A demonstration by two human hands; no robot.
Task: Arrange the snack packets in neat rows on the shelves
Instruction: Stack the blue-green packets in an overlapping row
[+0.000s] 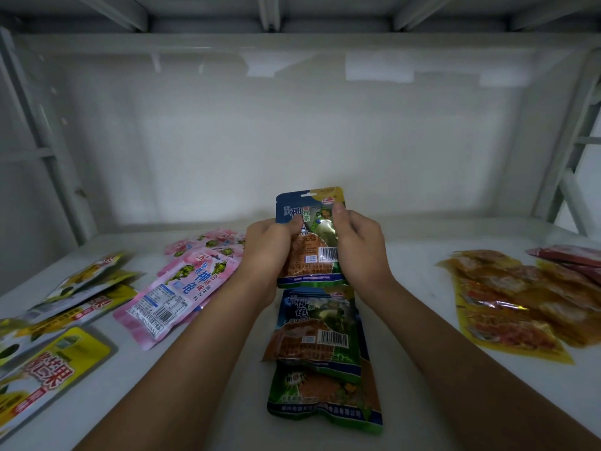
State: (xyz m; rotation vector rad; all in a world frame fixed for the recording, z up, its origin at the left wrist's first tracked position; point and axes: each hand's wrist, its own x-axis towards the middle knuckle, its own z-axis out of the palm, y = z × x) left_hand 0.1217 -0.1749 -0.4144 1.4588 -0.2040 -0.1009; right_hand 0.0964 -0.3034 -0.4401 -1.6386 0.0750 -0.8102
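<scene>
Blue-and-green snack packet (310, 236) held upright above the middle of the white shelf (406, 275), gripped on both long edges. Left hand (270, 252) curled round its left side, thumb across the front; right hand (357, 245) pinched the right side, thumb near the top corner. Lower edge of the packet partly hidden by the palms.

Just nearer, two more packets of the same kind lay flat in a line: one (313, 327) overlapping the other (325, 395), top of the first tucked under the held packet.

To the left, pink packets (182, 288) lay in a loose overlapping pile, the far ones blurred and hard to count. Farther left, yellow-and-white packets (55, 320) fanned out, cut off by the frame edge, print mostly unreadable. On the right, a heap of orange-yellow packets (514, 307), with a red packet (569, 255) at the far right, cut off by the frame edge.

Beyond, a pale back wall (292, 131) with patchy reflections, grey metal uprights at both sides, and the ribbed underside of another shelf (270, 14) overhead. Dim light throughout.
</scene>
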